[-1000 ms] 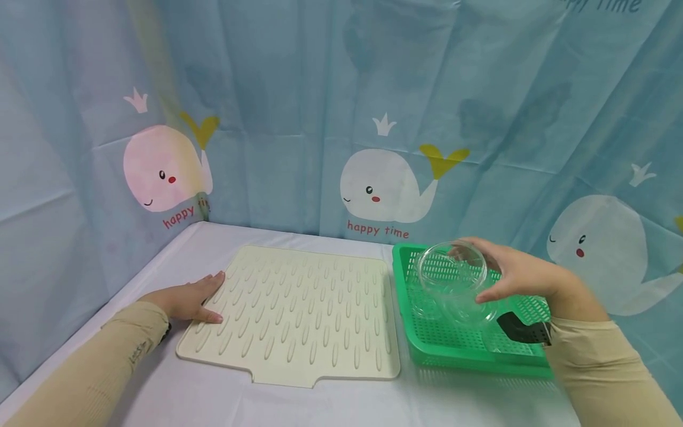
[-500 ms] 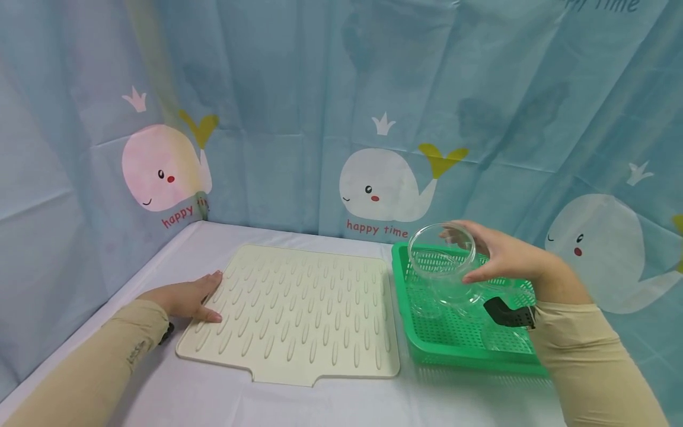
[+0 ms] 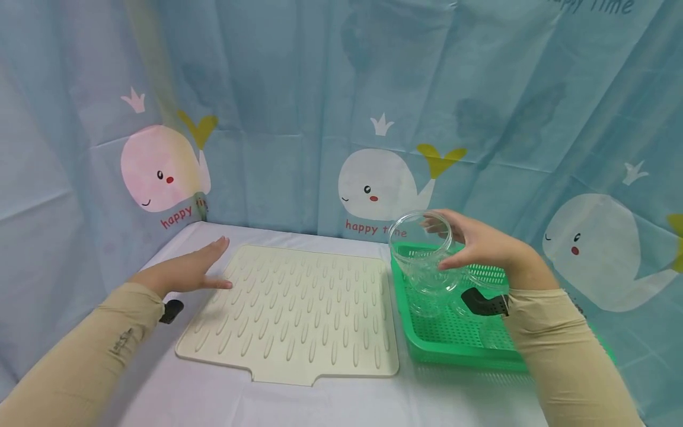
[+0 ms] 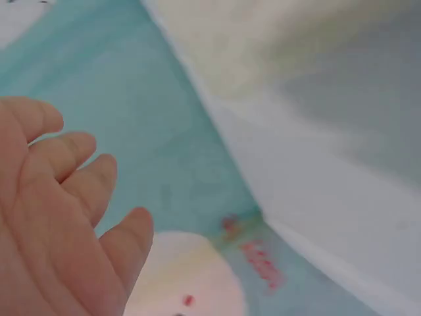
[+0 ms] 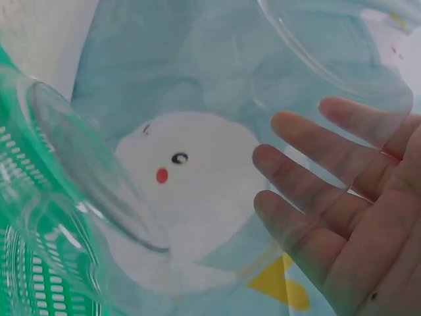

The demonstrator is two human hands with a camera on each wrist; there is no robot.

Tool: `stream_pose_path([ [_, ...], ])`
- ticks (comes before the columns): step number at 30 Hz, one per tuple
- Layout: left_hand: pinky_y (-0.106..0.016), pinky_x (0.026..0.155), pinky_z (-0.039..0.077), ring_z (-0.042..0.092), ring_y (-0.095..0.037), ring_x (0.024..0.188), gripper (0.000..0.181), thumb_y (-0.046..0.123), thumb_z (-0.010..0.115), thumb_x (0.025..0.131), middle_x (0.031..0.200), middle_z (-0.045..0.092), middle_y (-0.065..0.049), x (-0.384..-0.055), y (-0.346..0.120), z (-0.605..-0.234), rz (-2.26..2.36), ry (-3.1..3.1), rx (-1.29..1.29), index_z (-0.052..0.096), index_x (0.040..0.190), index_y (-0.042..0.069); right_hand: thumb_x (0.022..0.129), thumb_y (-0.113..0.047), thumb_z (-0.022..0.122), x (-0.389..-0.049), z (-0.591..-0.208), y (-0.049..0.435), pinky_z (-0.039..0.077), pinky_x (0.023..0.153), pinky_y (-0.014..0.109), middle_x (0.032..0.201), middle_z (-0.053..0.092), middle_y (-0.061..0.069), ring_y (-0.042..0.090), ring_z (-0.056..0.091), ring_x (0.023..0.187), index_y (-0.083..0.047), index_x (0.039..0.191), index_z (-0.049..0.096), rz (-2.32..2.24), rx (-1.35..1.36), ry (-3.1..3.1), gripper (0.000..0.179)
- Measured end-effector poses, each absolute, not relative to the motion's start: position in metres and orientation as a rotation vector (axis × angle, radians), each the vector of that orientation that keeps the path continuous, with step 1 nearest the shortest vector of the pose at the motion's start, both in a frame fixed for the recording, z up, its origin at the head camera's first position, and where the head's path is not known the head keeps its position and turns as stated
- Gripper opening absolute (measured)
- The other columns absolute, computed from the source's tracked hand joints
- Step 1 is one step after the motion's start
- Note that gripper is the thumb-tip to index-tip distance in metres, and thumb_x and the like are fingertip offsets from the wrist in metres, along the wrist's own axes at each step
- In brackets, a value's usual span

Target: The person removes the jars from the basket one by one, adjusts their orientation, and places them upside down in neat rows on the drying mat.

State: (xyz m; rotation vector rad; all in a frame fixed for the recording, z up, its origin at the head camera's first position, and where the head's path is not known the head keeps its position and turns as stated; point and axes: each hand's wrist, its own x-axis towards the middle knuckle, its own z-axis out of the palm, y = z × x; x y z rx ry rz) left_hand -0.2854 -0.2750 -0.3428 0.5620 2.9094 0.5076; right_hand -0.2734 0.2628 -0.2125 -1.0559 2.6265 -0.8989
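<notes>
A clear glass bowl [image 3: 420, 252] is held by my right hand [image 3: 477, 242], thumb and fingers on opposite sides of it. It hangs tilted over the back left part of a green plastic basket [image 3: 459, 352]. More clear glassware [image 5: 99, 171] lies in the basket, and its outlines are hard to separate. My left hand [image 3: 187, 268] hovers with spread fingers above the left edge of a cream ridged drying mat [image 3: 304, 308], holding nothing. In the left wrist view the fingers of the left hand [image 4: 59, 197] show relaxed.
The mat lies flat on a white-covered table [image 3: 187, 391], its short lip towards me. Basket and mat stand close side by side. Behind the table hangs a blue curtain [image 3: 277, 118] printed with whales.
My right hand has moved left and up with the glass bowl. The left hand has lifted off the mat's left edge. Mat and basket stay where they were.
</notes>
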Motion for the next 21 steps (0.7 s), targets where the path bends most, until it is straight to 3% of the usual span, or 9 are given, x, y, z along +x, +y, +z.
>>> stream_pose_path([
  [7, -0.056, 0.107, 0.015, 0.009, -0.038, 0.137, 0.115, 0.072, 0.052, 0.072, 0.152, 0.002, -0.020, -0.282, -0.238, -0.305, 0.540, 3.016, 0.606, -0.005, 0.146, 0.005, 0.075, -0.020, 0.076, -0.278, -0.209, 0.242, 0.025, 0.106, 0.051, 0.141, 0.033, 0.012, 0.030, 0.030, 0.131, -0.011, 0.144, 0.020, -0.910, -1.140, 2.611, 0.090],
  [14, -0.054, 0.107, 0.019, 0.015, -0.034, 0.137, 0.110, 0.071, 0.054, 0.072, 0.153, 0.009, -0.012, -0.273, -0.193, -0.276, 0.688, 3.114, 0.642, 0.001, 0.148, 0.012, 0.073, -0.024, 0.078, -0.281, -0.208, 0.222, 0.027, 0.106, 0.047, 0.140, 0.037, 0.008, 0.025, 0.031, 0.132, -0.015, 0.144, 0.021, -0.870, -1.163, 2.651, 0.092],
  [21, -0.055, 0.108, 0.014, 0.002, -0.026, 0.140, 0.104, 0.066, 0.058, 0.073, 0.154, 0.006, -0.004, -0.256, -0.152, -0.263, 0.796, 3.083, 0.827, 0.004, 0.148, 0.019, 0.072, -0.021, 0.079, -0.282, -0.213, 0.204, 0.028, 0.107, 0.046, 0.140, 0.037, 0.009, 0.025, 0.032, 0.131, -0.016, 0.144, 0.022, -0.887, -1.208, 2.624, 0.092],
])
